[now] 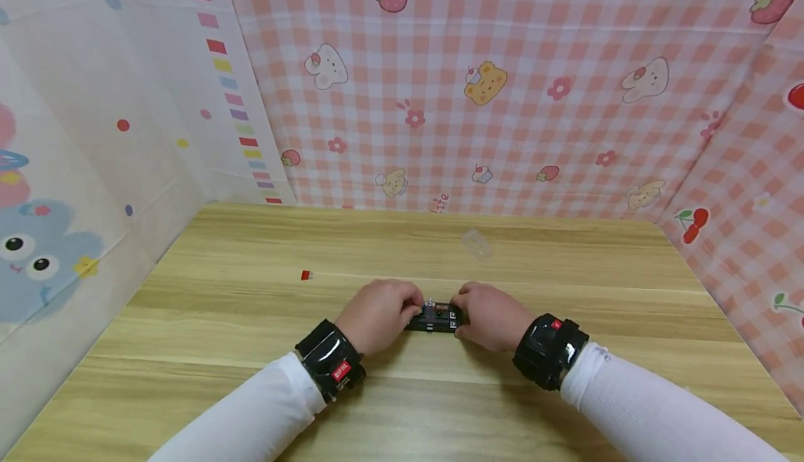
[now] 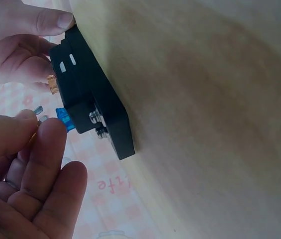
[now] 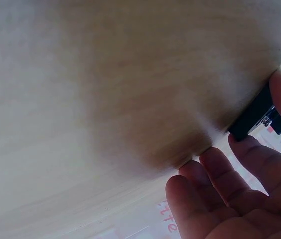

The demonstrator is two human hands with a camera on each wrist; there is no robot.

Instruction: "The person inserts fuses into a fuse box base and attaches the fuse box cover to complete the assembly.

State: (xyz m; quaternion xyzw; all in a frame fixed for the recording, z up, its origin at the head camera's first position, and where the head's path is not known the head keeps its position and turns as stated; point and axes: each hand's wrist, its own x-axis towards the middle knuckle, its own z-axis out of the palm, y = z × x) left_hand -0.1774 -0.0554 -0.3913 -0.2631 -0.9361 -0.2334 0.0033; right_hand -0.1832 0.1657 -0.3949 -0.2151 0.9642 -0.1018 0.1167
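Light wood-grain table (image 1: pixel 565 392), boxed in w/ taped-up cloths: pink check print w/ strawberries & bunnies (image 1: pixel 502 99) at back & right, white sheet w/ a blue cartoon animal (image 1: pixel 50 252) on left. Small black fuse block (image 1: pixel 435 317) lies flat near table centre, btwn both hands. Left hand (image 1: pixel 377 314) pinches a blue fuse (image 2: pixel 63 118) at the block's end w/ fingertips; right hand (image 1: pixel 490 315) grips the opposite end, thumb & fingers round it. Tiny red piece (image 1: pixel 306 275) sits well apart to the left; clear plastic cover (image 1: pixel 476 243) lies further back.
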